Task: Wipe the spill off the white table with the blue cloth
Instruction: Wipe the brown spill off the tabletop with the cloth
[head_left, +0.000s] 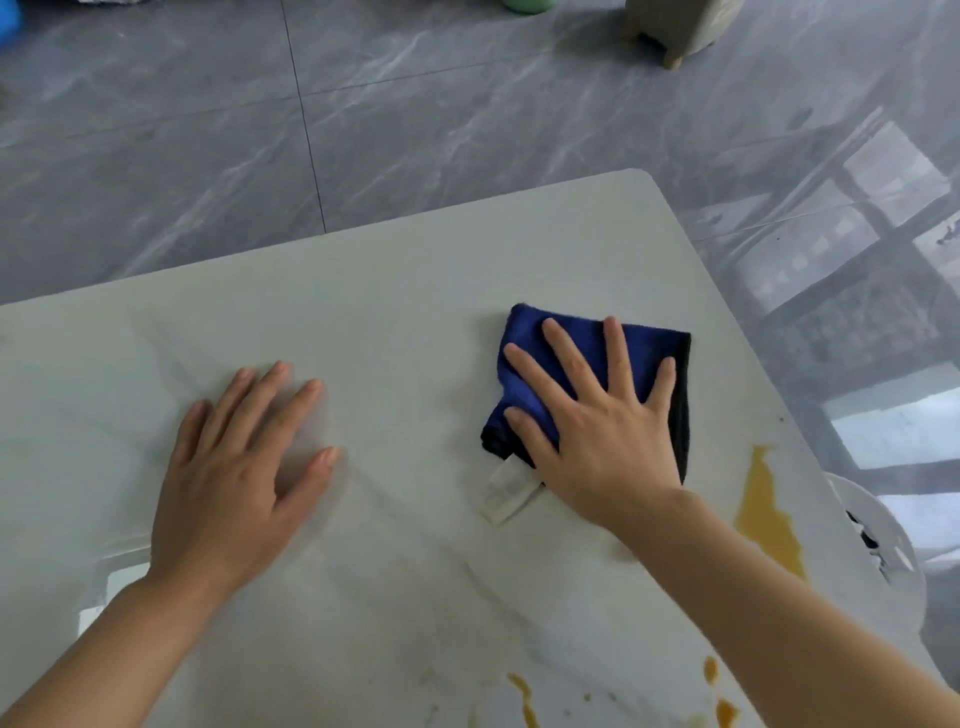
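I stand at a white table (415, 291) set on glossy grey marbled floor tiles (467, 119). My left hand (234, 467) lies flat on the bare tabletop, fingers spread, holding nothing. My right hand (602, 415) presses spread fingers onto the folded blue cloth (561, 343), its white tag (506, 491) poking out, with the amber spill (769, 514) just beside my wrist near the right edge.
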